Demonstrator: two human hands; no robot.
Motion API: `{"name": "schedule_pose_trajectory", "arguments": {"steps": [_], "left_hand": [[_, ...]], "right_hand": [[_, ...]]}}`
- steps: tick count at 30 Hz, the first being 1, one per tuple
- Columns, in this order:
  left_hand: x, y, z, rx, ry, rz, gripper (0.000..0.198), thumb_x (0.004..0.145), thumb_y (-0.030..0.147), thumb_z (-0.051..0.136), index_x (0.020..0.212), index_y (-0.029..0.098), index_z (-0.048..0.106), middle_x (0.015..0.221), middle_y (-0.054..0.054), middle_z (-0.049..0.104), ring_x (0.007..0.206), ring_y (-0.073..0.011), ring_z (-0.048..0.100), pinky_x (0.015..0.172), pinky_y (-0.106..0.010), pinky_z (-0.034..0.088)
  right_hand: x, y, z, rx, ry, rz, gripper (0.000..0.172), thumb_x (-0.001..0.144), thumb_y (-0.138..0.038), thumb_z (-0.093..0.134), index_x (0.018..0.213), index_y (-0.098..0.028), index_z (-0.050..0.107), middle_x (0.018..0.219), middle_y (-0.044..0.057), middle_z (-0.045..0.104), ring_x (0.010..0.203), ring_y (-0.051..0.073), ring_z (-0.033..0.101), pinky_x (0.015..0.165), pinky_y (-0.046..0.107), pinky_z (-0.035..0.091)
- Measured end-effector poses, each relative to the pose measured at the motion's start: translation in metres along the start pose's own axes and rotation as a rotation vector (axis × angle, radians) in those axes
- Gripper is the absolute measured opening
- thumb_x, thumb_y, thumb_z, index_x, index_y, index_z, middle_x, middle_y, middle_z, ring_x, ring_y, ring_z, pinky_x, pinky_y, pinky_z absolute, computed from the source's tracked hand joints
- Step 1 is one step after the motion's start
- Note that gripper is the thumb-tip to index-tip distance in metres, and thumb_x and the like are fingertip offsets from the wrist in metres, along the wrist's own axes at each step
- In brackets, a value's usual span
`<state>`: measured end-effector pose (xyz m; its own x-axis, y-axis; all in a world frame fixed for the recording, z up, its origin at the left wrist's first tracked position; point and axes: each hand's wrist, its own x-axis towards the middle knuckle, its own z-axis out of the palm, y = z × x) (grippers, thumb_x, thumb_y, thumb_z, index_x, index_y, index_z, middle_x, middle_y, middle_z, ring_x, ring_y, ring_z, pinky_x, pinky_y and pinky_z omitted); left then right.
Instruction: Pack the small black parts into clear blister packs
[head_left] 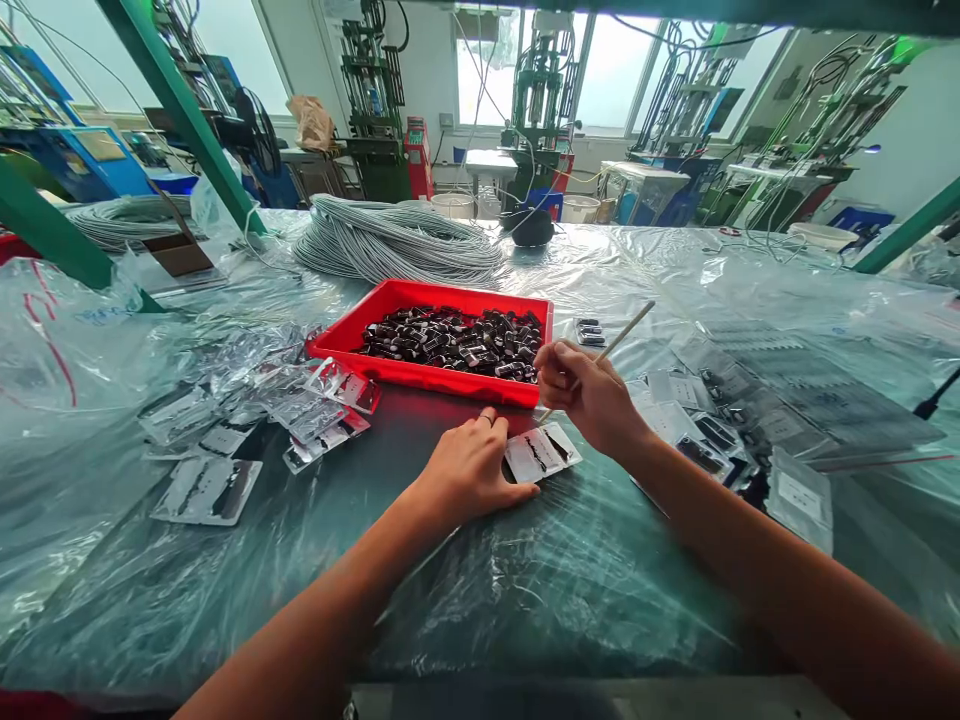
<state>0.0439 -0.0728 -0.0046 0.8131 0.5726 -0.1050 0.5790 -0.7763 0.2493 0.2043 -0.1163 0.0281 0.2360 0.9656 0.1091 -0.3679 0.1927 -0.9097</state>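
My left hand (472,462) lies low on the covered table, thumb stretched out and apart from the fingers. It frames the left side of a small clear-and-white packet (541,453) with dark marks or contents. Whether the fingertips press on that packet is hard to see. Just above the packet's right end, my right hand (589,390) is closed around a thin pale stick (631,328), held like a pen and slanting up to the right. The stick's lower end comes down near the packet's top edge. Behind both hands, a red tray (427,373) holds many small dark pieces.
Loose packets (300,400) are heaped on the left, and more packets (690,420) lie on the right beside flat plastic sheets (795,370). Coiled grey cable (397,240) sits behind the tray. A green post (180,110) rises at the left. Machines (536,90) stand beyond the table.
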Motion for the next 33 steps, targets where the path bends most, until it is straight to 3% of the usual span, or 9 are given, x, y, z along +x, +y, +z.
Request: {"name": "schedule_pose_trajectory", "arguments": {"steps": [3,6,13,21,25,29,31,33], "left_hand": [[0.002,0.001,0.004,-0.028,0.029,-0.023,0.056,0.076,0.057,0.068,0.110,0.013,0.061,0.114,-0.018,0.064,0.106,-0.0357,0.064,0.084,-0.040,0.051],[0.005,0.003,0.011,-0.084,0.078,-0.042,0.058,0.075,0.059,0.069,0.113,0.015,0.061,0.112,-0.015,0.064,0.102,-0.0339,0.065,0.082,-0.039,0.051],[0.006,0.006,0.016,-0.170,0.086,-0.083,0.062,0.072,0.059,0.072,0.112,0.013,0.061,0.107,-0.015,0.065,0.098,-0.0348,0.065,0.081,-0.040,0.050],[0.006,0.009,0.017,-0.256,0.135,-0.108,0.047,0.069,0.051,0.074,0.101,0.018,0.064,0.094,-0.009,0.067,0.086,-0.0294,0.067,0.071,-0.035,0.048],[0.007,0.006,0.019,-0.237,0.140,-0.131,0.050,0.072,0.057,0.070,0.099,0.016,0.064,0.096,-0.011,0.067,0.088,-0.0309,0.066,0.071,-0.035,0.048],[0.007,0.005,0.021,-0.233,0.139,-0.113,0.052,0.075,0.058,0.067,0.103,0.015,0.064,0.099,-0.013,0.068,0.094,-0.0336,0.066,0.077,-0.038,0.050],[0.008,0.003,0.020,-0.244,0.142,-0.111,0.054,0.075,0.057,0.069,0.106,0.013,0.064,0.102,-0.015,0.067,0.097,-0.0344,0.066,0.080,-0.040,0.051],[0.009,-0.002,0.018,-0.301,0.160,-0.090,0.055,0.072,0.052,0.074,0.109,0.012,0.063,0.108,-0.016,0.065,0.101,-0.0340,0.064,0.085,-0.041,0.051]], "right_hand": [[-0.004,0.011,0.008,0.097,0.049,-0.041,0.029,0.077,-0.039,0.065,0.061,-0.017,0.055,0.048,-0.011,0.019,0.040,0.004,0.016,0.039,0.018,0.015],[-0.007,0.026,0.014,0.109,0.054,0.008,0.043,0.077,-0.050,0.063,0.053,-0.018,0.048,0.043,-0.011,0.016,0.038,0.004,0.012,0.037,0.019,0.013],[-0.005,0.042,0.020,0.062,0.112,-0.087,0.052,0.076,-0.058,0.064,0.050,-0.019,0.040,0.044,-0.008,0.031,0.035,0.003,0.020,0.035,0.019,0.015],[-0.004,0.057,0.021,0.001,0.106,-0.115,0.049,0.078,-0.054,0.059,0.048,-0.020,0.041,0.042,-0.007,0.031,0.033,0.004,0.024,0.035,0.020,0.016],[-0.011,0.049,0.021,-0.007,0.083,0.002,0.045,0.077,-0.050,0.056,0.047,-0.021,0.041,0.040,-0.008,0.029,0.032,0.004,0.021,0.033,0.021,0.013],[-0.015,0.033,0.018,-0.076,-0.164,0.300,0.041,0.077,-0.042,0.056,0.047,-0.020,0.040,0.040,-0.009,0.026,0.033,0.004,0.018,0.034,0.020,0.010],[-0.010,0.022,0.013,-0.047,-0.182,0.303,0.038,0.077,-0.040,0.056,0.050,-0.020,0.041,0.042,-0.010,0.025,0.035,0.003,0.017,0.035,0.020,0.012],[-0.001,0.007,0.000,-0.014,-0.088,0.215,0.033,0.076,-0.038,0.057,0.055,-0.020,0.039,0.045,-0.011,0.020,0.037,0.003,0.015,0.036,0.019,0.014]]}}
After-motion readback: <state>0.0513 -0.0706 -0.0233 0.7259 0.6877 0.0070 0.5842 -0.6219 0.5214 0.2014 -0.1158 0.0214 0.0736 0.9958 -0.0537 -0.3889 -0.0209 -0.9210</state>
